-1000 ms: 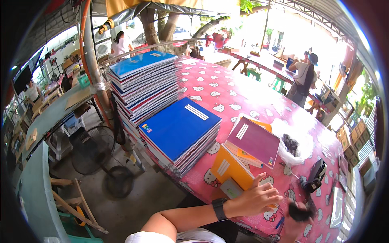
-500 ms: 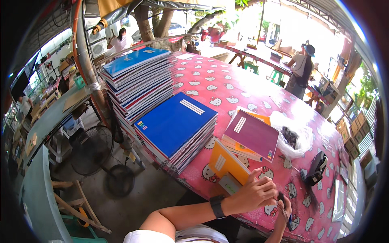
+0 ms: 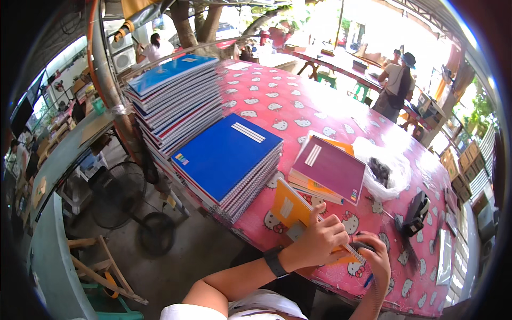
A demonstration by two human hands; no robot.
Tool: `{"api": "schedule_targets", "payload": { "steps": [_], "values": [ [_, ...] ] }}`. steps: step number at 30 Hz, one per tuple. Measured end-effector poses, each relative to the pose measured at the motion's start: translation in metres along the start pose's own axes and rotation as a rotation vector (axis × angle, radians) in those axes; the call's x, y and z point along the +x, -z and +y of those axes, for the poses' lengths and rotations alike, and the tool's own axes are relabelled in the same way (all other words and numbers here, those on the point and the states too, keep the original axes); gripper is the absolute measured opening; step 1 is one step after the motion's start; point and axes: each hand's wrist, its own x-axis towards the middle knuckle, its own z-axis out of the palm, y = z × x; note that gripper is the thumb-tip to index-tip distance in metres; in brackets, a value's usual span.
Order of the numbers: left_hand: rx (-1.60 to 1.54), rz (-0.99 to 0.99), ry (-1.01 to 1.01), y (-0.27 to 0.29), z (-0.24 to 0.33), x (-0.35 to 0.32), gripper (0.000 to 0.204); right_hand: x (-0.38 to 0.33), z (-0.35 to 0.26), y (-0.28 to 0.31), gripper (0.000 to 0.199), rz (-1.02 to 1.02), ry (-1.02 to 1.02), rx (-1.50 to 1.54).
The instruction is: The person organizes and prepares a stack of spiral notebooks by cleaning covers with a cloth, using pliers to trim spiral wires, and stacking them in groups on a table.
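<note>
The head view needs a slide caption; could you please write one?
Left hand holds an orange notebook while the right hand holds a dark item at its spiral edge.

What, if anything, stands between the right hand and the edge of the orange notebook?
Nothing visible, except the dark object that the right hand itself holds; the left hand grips the orange notebook.

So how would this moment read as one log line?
left hand: holding orange notebook | right hand: dark object at spiral edge | nearby: purple notebook, blue-topped stack
</note>
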Motion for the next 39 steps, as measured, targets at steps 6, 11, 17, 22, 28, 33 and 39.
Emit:
{"api": "schedule_targets", "payload": {
  "steps": [6,11,17,22,28,33,39],
  "values": [
    [0.056,0.004,0.042,0.001,-0.001,-0.001,0.026,-0.002,-0.017,-0.002,0.054,-0.134,0.098,0.597],
    [0.126,0.007,0.082,0.015,-0.018,-0.008,0.035,0.011,-0.026,0.0,0.073,-0.054,0.048,0.289],
    [0.101,-0.002,0.085,0.015,-0.018,-0.006,0.036,0.022,-0.015,0.004,0.065,0.028,-0.026,-0.014],
    [0.092,0.012,0.053,0.023,-0.02,0.001,0.043,0.033,-0.01,-0.002,0.062,-0.205,0.033,0.145],
    [0.153,0.022,0.162,0.033,-0.039,-0.002,0.047,0.042,-0.027,-0.005,0.038,-0.213,0.173,0.732],
    [0.102,0.014,0.181,0.031,-0.033,0.001,0.052,0.045,-0.033,0.002,0.045,-0.205,0.084,0.367],
    [0.099,0.004,0.204,0.038,-0.032,-0.002,0.056,0.058,-0.023,-0.003,0.045,-0.235,0.068,0.446]
  ]
}}
